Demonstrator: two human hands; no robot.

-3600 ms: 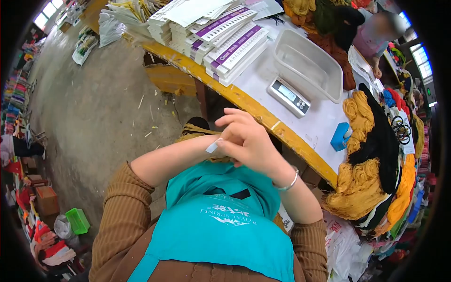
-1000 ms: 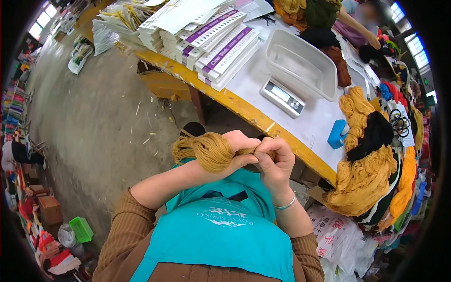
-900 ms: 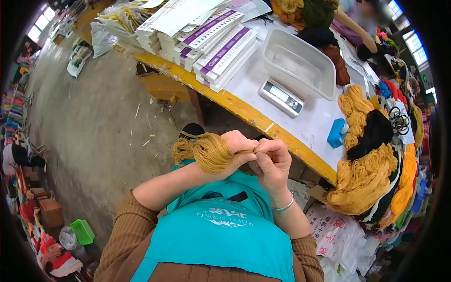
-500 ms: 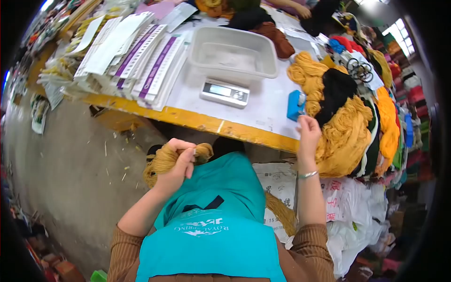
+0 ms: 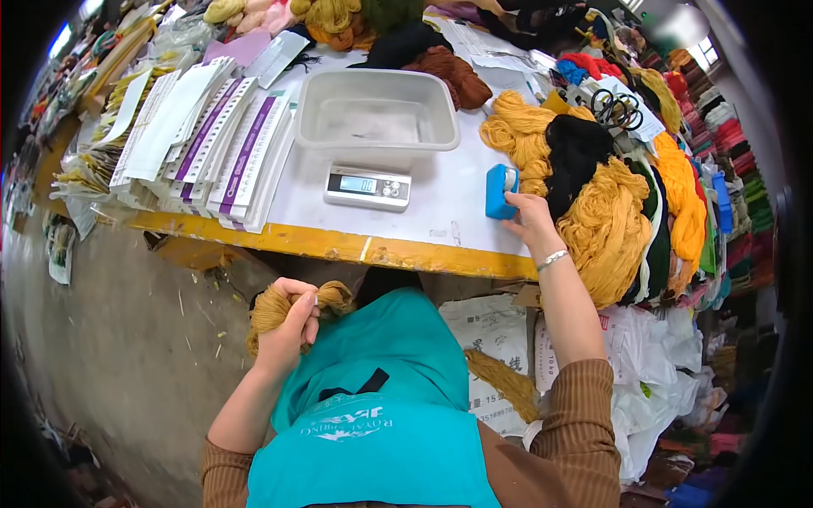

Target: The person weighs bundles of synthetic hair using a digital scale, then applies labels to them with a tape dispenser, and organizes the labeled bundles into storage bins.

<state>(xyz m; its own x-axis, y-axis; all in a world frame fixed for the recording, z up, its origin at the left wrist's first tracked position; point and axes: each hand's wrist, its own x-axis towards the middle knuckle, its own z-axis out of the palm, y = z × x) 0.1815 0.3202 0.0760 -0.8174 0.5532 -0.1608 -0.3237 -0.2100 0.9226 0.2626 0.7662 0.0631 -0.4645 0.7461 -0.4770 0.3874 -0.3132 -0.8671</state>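
Above my lap, my left hand is closed around a bunched skein of tan yarn, whose looped end shows past the fingers. My right hand reaches onto the table's right side, its thumb and fingers pinched at the near right side of a small blue tape dispenser. A pale roll sits in the top of the dispenser. Whether a strip of tape lies between those fingertips is too small to tell. Left of the dispenser rests a digital scale reading 0.0, with a clear plastic tub behind it.
Stacks of printed cards stand at the table's left. Mustard yarn, black yarn and scissors lie at the right. A yellow edge fronts the table. Below, a tan hank lies on a printed sack.
My right hand has moved forward and left onto the tape dispenser. My left hand still grips the yarn. The view has shifted, so the table items appear further left and lower.
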